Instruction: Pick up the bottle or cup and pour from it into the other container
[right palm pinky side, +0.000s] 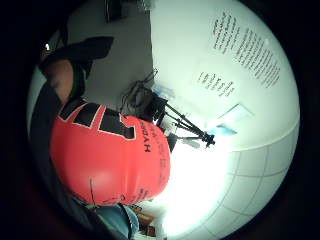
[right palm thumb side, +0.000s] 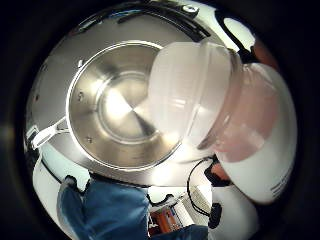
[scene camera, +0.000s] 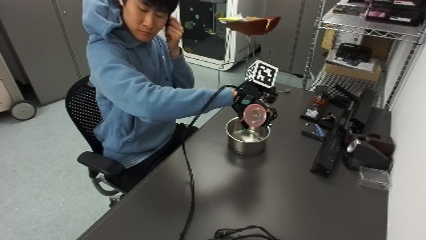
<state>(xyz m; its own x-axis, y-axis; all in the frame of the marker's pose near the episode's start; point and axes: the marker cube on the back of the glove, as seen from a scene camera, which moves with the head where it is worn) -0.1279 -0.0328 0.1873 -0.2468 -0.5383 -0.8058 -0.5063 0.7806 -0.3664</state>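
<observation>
The gloved right hand (scene camera: 251, 101) grips the pink bottle (scene camera: 255, 115), tipped mouth-down directly above the steel pot (scene camera: 247, 140) on the table (scene camera: 266, 195). Picking up is done and pouring appears underway; no liquid is discernible in the pot's bare interior.

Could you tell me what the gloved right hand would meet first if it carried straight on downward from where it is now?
Most likely the steel pot: the right hand holds the pink bottle tipped directly above its opening, though the gap between them is unclear.
</observation>
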